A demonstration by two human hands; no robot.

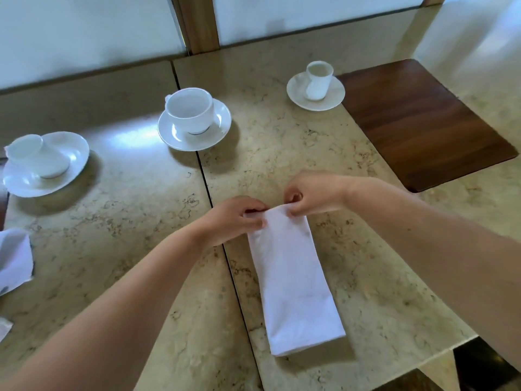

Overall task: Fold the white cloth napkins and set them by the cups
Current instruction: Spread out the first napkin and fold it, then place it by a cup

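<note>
1. A white napkin point(293, 280), folded into a long strip, is laid flat on the stone table point(282, 153), just right of the table's seam.
2. The strip's far left corner is pinched by the left hand point(234, 218), fingers curled round the cloth.
3. The far right corner is pinched by the right hand point(313, 194) in like manner.
4. Beyond the napkin, three cups are seen on saucers: a middle cup point(189, 110), a left cup point(33, 155), tilted, and a right cup point(318, 79).
5. A wooden mat point(423, 122) is placed right of the napkin, beside the right cup.
6. A second cloth point(14, 259) is seen far left of the napkin, at the frame edge.
</note>
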